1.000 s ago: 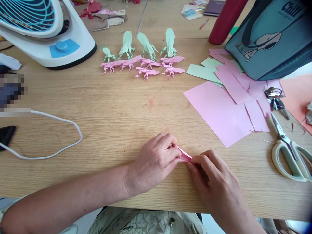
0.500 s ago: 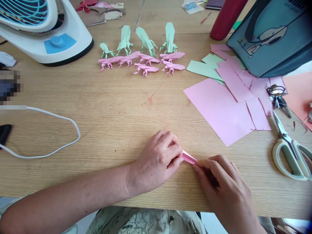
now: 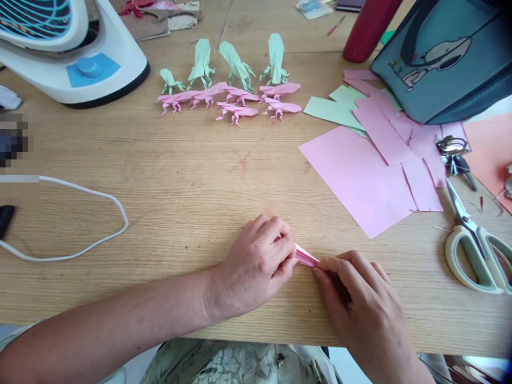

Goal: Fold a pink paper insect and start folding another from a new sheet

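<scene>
A narrow folded piece of pink paper point(image 3: 306, 256) stretches between my two hands, just above or on the table near its front edge. My left hand point(image 3: 262, 261) is closed round its left part, which the fingers mostly hide. With thumb and forefinger my right hand point(image 3: 356, 298) pinches the right tip. Beyond the hands lies a large pink sheet point(image 3: 356, 181). Farther back stand several pink origami figures point(image 3: 238, 111) with thin legs, and behind them several pale green origami figures point(image 3: 276, 60).
Scissors point(image 3: 474, 245) lie at the right, below some keys point(image 3: 456, 160). Pink and green paper strips point(image 3: 382, 128) spread before a blue bag point(image 3: 436, 64) and a red bottle point(image 3: 370, 32). A white fan point(image 3: 108, 64) stands back left, with a white cable point(image 3: 120, 213) nearer me.
More of the folded pink paper shows between my hands than a second ago, as my right hand has shifted slightly right and down. The whole view has tilted a little.
</scene>
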### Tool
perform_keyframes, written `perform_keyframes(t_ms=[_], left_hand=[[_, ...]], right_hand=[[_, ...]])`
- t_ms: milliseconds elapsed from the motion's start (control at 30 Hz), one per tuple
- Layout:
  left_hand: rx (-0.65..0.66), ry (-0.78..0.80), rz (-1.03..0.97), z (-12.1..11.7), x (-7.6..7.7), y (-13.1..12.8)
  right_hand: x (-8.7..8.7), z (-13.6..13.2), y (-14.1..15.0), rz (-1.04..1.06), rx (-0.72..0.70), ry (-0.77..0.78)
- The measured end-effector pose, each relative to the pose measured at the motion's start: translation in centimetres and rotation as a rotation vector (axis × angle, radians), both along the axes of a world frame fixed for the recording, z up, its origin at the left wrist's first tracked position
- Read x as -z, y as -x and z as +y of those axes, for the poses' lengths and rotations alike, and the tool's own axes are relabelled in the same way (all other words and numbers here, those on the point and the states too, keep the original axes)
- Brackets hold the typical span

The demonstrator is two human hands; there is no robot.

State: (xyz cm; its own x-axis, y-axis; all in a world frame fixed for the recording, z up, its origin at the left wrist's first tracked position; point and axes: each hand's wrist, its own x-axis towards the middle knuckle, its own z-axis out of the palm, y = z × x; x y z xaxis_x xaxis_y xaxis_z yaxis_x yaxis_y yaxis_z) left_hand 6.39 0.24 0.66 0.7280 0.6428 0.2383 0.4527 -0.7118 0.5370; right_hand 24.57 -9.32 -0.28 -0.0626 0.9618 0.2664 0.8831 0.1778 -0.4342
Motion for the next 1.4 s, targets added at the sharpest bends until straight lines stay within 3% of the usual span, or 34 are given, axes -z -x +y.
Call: perform_keyframes(t_ms=[533, 700, 833, 967, 1400], left_hand=[[-0.039, 0.111, 0.008, 0.1, 0.1, -0.3], [-0.026, 0.102, -0.001, 0.2, 0.4, -0.3], [-0.033, 0.097, 0.004, 0.2, 0.4, -0.3], [-0.026, 0.092, -0.005, 0.0, 0.4, -0.4], [-0.033, 0.11, 0.006, 0.1, 0.4, -0.4]], right_hand=[[-0.3, 0.1, 0.4, -0.026, 0.06, 0.085], [-0.2, -0.5, 0.0, 0.018, -0.006, 0.029], [0.1, -1.3, -0.4, -0.039, -0.146, -0.093], [0.3, -1.4, -0.6, -0.111, -0.237, -0.078], [0.5, -1.4, -0.3, -0.143, -0.231, -0.073]])
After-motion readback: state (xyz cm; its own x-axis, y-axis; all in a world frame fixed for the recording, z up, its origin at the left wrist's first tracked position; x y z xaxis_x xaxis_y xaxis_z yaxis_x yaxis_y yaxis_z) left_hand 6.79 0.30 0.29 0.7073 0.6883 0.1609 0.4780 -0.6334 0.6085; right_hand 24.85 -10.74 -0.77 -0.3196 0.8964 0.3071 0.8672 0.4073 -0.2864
